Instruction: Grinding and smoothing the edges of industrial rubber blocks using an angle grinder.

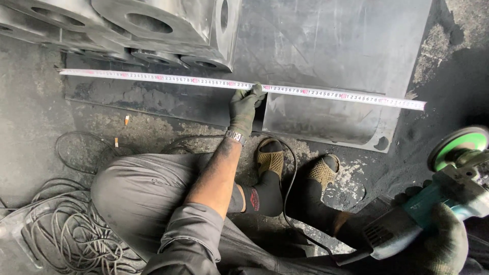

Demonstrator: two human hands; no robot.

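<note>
My left hand [245, 105], in a dark green glove with a wristwatch above the cuff, presses a white measuring tape [153, 77] flat against a dark steel plate [326, 46] lying on the floor. The tape stretches from far left to far right across the plate. My right hand [442, 239], also gloved, grips a teal and black angle grinder [433, 203] at the lower right; its green-backed disc [456, 147] points up, away from the plate. I am squatting, with both sandalled feet just below the plate's near edge.
Thick steel blocks with round holes [147, 25] are stacked at the top left on the plate. A tangle of black cable [66, 229] lies at the lower left, and the grinder's cord [291, 183] runs between my feet. The floor is dirty concrete.
</note>
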